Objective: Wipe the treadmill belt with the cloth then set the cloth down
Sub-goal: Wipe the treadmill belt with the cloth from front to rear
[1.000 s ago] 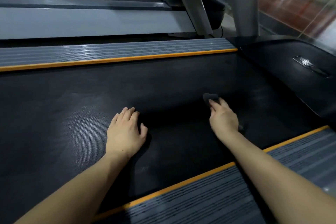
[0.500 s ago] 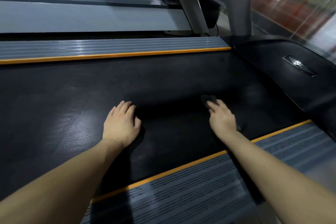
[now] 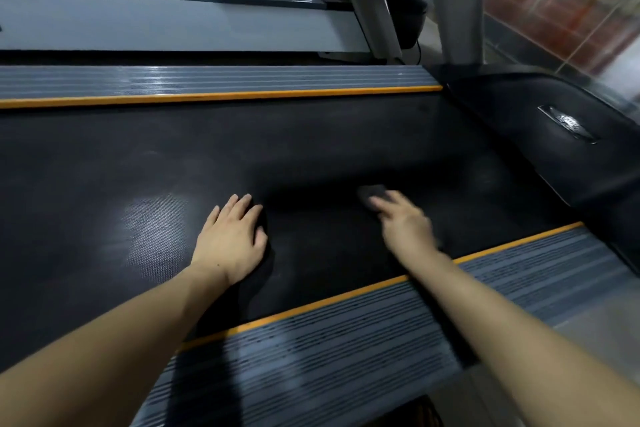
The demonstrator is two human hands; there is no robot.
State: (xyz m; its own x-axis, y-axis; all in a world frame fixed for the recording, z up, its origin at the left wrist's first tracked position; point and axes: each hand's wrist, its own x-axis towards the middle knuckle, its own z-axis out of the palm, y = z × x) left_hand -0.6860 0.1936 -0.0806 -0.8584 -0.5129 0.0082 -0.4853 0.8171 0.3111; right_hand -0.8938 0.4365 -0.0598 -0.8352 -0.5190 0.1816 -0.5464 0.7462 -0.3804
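My right hand (image 3: 403, 227) pressed the dark cloth (image 3: 372, 192) flat under straight fingers on the belt (image 3: 311, 149); my left hand (image 3: 230, 241) lay open, bracing beside it. I judged wiping was underway. Next called for another stroke, then release.

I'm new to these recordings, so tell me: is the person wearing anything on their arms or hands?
No. Both forearms are bare as far as the picture shows: no sleeves, gloves, watch or rings visible. The left hand is sharp, with short plain nails. The right hand is blurred, so small details there cannot be told.
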